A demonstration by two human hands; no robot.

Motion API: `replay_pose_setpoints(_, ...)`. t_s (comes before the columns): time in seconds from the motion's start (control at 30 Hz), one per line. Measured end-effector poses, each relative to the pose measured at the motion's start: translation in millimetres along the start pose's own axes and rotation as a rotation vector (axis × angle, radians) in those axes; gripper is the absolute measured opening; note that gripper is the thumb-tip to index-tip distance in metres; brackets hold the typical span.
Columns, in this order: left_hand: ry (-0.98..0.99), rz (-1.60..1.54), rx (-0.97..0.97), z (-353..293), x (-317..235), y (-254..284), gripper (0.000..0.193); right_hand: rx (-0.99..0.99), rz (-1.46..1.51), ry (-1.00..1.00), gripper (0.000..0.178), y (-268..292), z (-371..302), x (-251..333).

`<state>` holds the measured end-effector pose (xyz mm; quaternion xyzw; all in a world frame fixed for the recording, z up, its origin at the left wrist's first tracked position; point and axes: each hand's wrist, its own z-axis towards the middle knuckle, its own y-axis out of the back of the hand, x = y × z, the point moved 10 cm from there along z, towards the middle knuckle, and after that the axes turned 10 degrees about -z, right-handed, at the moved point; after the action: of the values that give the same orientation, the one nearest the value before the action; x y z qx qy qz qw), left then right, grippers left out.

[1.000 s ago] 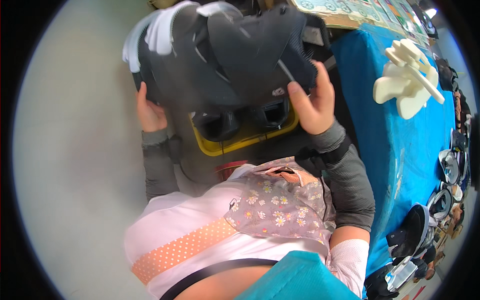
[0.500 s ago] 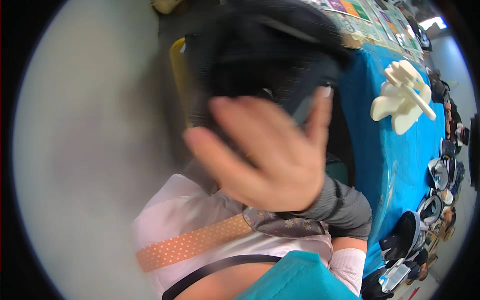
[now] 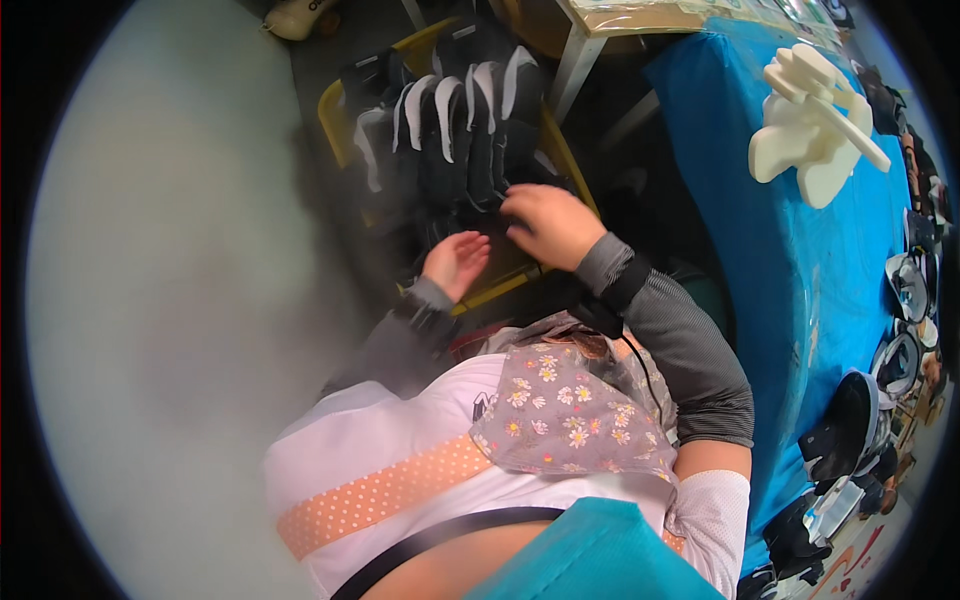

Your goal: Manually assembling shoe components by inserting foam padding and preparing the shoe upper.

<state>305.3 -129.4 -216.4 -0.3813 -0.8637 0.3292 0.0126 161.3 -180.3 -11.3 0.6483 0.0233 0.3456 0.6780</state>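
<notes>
Over the near end of a yellow crate (image 3: 330,125) are both my hands. Several black curved pieces (image 3: 450,150) with white or pale grey edges stand in a row inside it; they resemble shoe parts. My left hand (image 3: 458,265) is open at the crate's near side, fingers stretched, holding nothing visible. Close to the near end of the row, my right hand (image 3: 552,226) has loosely bent fingers that look apart. Its fingertips reach the rightmost pieces, and whether they touch is unclear. Dark shadow hides the crate's bottom.
To the right runs a table with a blue cover (image 3: 730,150), bearing a cream-coloured shaped object (image 3: 815,130). Black shoes (image 3: 838,430) and other items line its far right side. A white-legged table (image 3: 578,65) stands beyond the crate. A pale surface fills the left.
The large blurred black thing at the top is gone from view, showing the crate's row. My right hand has moved away from the camera to the crate, and my left hand has come into view.
</notes>
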Motion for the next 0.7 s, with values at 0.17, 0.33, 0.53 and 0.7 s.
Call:
replay_pose_setpoints(0.17,-1.234,0.733,0.088,-145.4,-155.2,-55.9,0.010,0.001,0.107,-0.425,0.050,-25.5,-7.2,-77.4)
replay_pose_setpoints(0.33,-1.288,0.660,-0.554,-85.0,-320.9,95.9,0.032,0.040,0.263,-0.547,0.070,-80.1,11.4,-77.3)
replay_pose_setpoints(0.53,-0.562,0.458,-0.086,94.1,-270.1,64.0,0.088,-0.137,0.489,-0.655,0.069,-111.6,34.9,-95.4)
replay_pose_setpoints(0.7,-0.754,1.069,-0.547,62.8,-347.1,129.0,0.094,-0.058,0.454,-0.626,0.054,-120.6,68.8,-91.4)
